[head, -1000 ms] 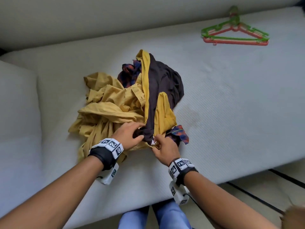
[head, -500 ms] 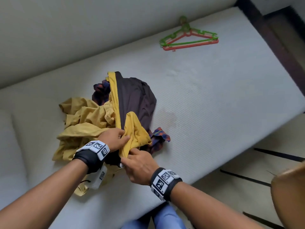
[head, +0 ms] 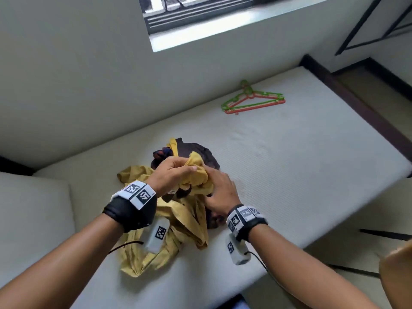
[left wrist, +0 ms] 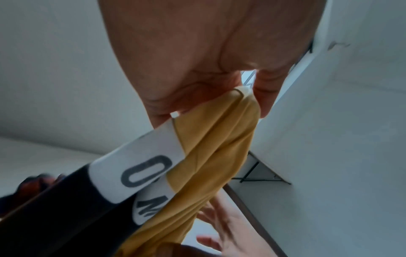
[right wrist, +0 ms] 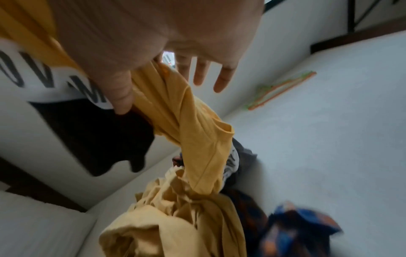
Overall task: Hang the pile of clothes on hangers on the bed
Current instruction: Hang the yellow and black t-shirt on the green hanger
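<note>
One garment being pulled free of the pile, hangers not yet touched.

Yellow-and-dark shirt (head: 196,175) is pinched in left hand (head: 171,175), lifted off pile (head: 160,221) on bed (head: 312,175); right hand (head: 220,192) lies loose w/ fingers spread, prob. to find an edge. Hangers (head: 253,101) lie well apart, near wall.

Bed (head: 289,175): bare white mattress set against the wall. Pile of clothes (head: 169,219) lies at 7 o'clock of the mattress, near the front edge. Hangers (head: 254,101), green and red, stacked flat at 1 o'clock, well apart from the pile.
</note>
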A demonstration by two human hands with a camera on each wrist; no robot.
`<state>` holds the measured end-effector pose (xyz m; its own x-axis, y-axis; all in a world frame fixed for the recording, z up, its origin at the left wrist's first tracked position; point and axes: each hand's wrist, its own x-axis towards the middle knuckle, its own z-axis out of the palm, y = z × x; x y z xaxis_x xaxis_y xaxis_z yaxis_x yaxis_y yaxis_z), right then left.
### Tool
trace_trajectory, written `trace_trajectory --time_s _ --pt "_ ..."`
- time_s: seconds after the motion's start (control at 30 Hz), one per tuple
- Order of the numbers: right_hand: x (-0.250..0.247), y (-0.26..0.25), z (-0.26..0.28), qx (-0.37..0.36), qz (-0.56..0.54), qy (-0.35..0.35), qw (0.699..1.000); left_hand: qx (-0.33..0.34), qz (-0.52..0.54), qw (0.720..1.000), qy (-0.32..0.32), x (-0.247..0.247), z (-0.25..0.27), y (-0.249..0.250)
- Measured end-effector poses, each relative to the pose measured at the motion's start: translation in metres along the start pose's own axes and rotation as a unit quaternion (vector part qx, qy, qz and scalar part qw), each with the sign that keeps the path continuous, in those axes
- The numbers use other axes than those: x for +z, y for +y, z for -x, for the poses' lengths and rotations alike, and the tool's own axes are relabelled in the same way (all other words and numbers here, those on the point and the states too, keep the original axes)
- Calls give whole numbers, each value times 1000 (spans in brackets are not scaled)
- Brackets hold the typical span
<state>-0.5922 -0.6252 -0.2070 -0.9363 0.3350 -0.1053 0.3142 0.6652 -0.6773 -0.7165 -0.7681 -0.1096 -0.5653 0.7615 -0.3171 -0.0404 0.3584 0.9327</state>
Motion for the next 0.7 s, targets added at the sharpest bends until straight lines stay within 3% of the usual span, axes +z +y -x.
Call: trace_trajectory --time_s 0.07,0.17,0.27,0.5,0.7 --pt "-18 -18 -17 10 -14 -1 1000 37 -15 999 10 -1 9 29" --pt "-39 -30 -37 89 -135 26 986 83 -8 995 49 -5 23 66" --pt "-60 -39 -50 99 -194 44 975 110 -12 991 72 -14 35 92" --pt "-138 -96 -60 25 -202 160 966 179 -12 966 184 -30 54 136" --pt "-234 -154 -61 -88 -104 212 968 218 16 918 332 -43 66 174"
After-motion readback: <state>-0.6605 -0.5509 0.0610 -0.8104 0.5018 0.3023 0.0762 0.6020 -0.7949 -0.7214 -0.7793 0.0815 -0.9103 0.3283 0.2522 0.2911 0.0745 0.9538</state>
